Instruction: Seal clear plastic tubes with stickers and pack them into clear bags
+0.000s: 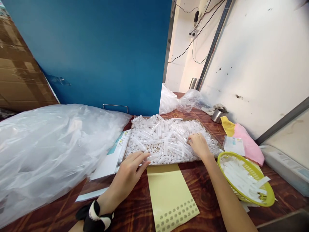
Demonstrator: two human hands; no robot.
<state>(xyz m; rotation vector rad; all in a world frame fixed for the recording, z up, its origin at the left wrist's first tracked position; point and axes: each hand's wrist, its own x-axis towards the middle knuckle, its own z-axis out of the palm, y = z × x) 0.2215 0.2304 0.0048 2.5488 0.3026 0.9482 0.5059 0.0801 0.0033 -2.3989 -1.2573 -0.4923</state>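
A shallow cardboard tray (pixel 190 163) is heaped with small white pieces and clear plastic tubes (pixel 166 145). At its near left corner is my left hand (pixel 131 169), thumb and fingers apart, fingertips beside a clear tube; nothing shows in its grasp. My right hand (pixel 198 144) reaches into the right part of the pile, fingers bent down among the tubes; whatever it may hold is hidden. A yellow sticker sheet (pixel 169 190) with rows of round grey stickers lies in front of the tray.
A large plastic bag (pixel 55 148) bulges at the left, beside flat printed packets (pixel 108 164). At the right stand a yellow-green basket (pixel 270 193) of white strips, a pink cloth (pixel 249 145) and a metal cup (pixel 219 115). A blue panel (pixel 103 54) rises behind.
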